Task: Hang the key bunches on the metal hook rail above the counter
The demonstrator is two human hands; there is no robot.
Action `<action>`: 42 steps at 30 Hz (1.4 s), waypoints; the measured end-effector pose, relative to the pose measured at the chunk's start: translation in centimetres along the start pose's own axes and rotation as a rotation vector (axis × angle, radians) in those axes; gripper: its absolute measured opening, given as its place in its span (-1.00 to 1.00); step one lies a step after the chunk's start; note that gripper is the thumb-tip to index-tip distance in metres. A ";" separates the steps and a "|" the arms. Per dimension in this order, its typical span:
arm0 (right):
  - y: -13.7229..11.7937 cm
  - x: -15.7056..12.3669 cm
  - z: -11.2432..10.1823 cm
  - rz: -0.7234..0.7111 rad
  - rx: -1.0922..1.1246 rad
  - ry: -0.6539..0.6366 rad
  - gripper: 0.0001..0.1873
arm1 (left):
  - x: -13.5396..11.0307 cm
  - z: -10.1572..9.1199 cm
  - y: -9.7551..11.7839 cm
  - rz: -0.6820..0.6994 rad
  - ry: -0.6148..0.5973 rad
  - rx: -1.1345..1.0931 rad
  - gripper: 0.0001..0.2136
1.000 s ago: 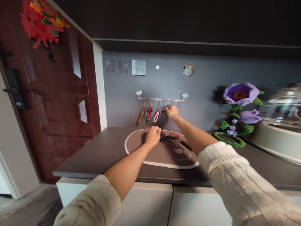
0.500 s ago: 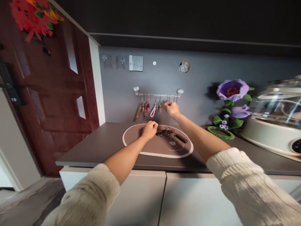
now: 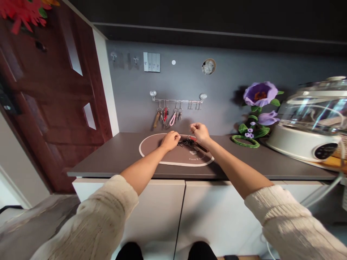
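Wall rail point(image 3: 187, 101): keys point(image 3: 165, 115) | mat point(image 3: 149, 146): key pile point(image 3: 190, 143) | left fingers point(image 3: 176, 137), right fingers point(image 3: 194, 126): curled, hold unclear

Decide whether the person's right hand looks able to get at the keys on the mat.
Probably yes: the right hand appears close to the keys, which lie on the mat, and the left hand, near their left end, leaves most free.

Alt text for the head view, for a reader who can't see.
A person's left hand and right hand are near a pile of keys on a brown mat. More keys hang from a wall rail; purple flowers stand to the right.
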State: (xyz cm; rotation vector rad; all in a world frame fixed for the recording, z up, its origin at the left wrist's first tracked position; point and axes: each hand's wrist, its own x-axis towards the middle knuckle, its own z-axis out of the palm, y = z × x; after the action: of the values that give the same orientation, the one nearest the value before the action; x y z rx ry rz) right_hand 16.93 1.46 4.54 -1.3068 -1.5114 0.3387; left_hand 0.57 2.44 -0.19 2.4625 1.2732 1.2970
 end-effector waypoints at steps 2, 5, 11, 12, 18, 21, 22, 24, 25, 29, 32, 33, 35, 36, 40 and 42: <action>0.3 -0.7 0.0 0.001 -0.017 -0.004 -0.84 | 0.0 0.0 0.0 -0.009 0.004 0.003 -0.83; 0.6 -1.8 0.1 -0.015 -0.068 -0.016 -0.84 | -0.1 0.0 -0.2 -0.014 0.008 0.001 -0.83; 1.3 -3.4 0.3 -0.078 -0.229 -0.039 -0.83 | -0.1 -0.1 -0.3 -0.031 -0.008 0.016 -0.84; 1.4 -3.6 0.4 -0.092 -0.259 -0.057 -0.82 | -0.2 -0.1 -0.3 -0.039 -0.015 0.020 -0.85; 1.8 -4.2 0.6 -0.202 -0.462 -0.164 -0.80 | -0.5 -0.3 -0.4 -0.026 -0.093 0.054 -0.87; 1.8 -4.4 0.6 -0.223 -0.529 -0.195 -0.79 | -0.7 -0.3 -0.7 0.020 -0.145 0.066 -0.84; 1.7 -4.4 0.6 -0.227 -0.545 -0.203 -0.79 | -0.7 -0.3 -0.8 0.034 -0.162 0.073 -0.84; 1.5 -4.6 0.6 -0.232 -0.572 -0.216 -0.79 | -0.7 -0.4 -1.0 0.064 -0.197 0.083 -0.83; 1.4 -4.7 0.6 -0.232 -0.582 -0.219 -0.79 | -0.7 -0.5 -1.0 0.076 -0.215 0.086 -0.83; 1.2 -4.8 0.6 -0.227 -0.584 -0.220 -0.79 | -0.7 -0.6 -1.0 0.099 -0.247 0.102 -0.84; 1.4 -4.7 0.7 -0.237 -0.576 -0.210 -0.79 | -0.6 -0.6 -0.8 0.101 -0.246 0.114 -0.83; 1.4 -4.6 0.7 -0.241 -0.576 -0.208 -0.79 | -0.5 -0.6 -0.8 0.102 -0.247 0.114 -0.83; 1.5 -4.6 0.7 -0.246 -0.572 -0.207 -0.79 | -0.5 -0.7 -0.6 0.095 -0.244 0.107 -0.81; 1.4 -4.6 0.7 -0.245 -0.569 -0.206 -0.79 | -0.5 -0.7 -0.5 0.085 -0.235 0.101 -0.80; 1.2 -4.8 0.7 -0.234 -0.555 -0.189 -0.80 | -0.7 -1.1 0.0 0.020 -0.177 0.058 -0.80; 1.1 -4.9 0.7 -0.239 -0.549 -0.172 -0.81 | -0.7 -1.2 0.3 -0.015 -0.150 0.027 -0.80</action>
State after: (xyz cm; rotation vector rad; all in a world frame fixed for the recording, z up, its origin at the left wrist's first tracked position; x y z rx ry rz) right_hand 16.23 -1.97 0.92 -1.5187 -1.9712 -0.1365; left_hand -0.32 1.41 0.25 2.5087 1.2785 1.0747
